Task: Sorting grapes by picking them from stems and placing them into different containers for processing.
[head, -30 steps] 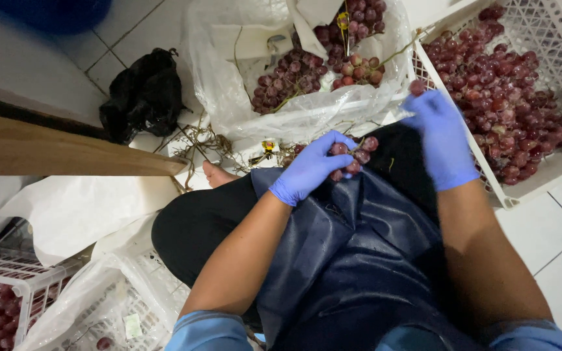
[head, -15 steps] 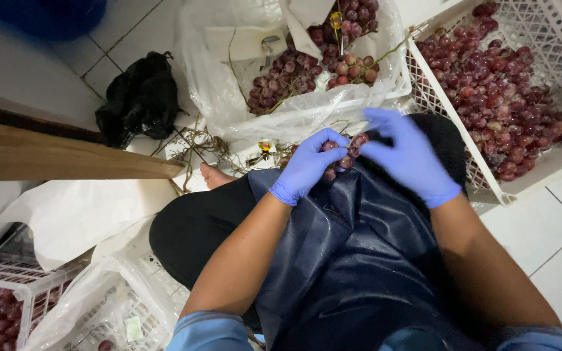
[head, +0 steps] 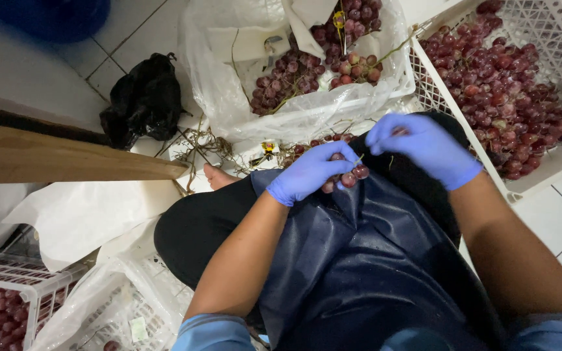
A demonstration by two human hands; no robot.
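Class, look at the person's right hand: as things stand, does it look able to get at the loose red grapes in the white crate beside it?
Probably yes. The right hand hovers just beside the white crate, whose top is open, and the loose red grapes lie uncovered with nothing between. Its fingers, though, are busy at the small bunch in the left hand.

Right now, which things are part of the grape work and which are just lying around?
In use:
left hand in blue glove, gripping small bunch of red grapes
right hand in blue glove, pinching at its stem
white plastic crate of loose red grapes
plastic-lined crate of grape bunches

Lying about:
crumpled black plastic bag
bare grape stems on floor
wooden plank
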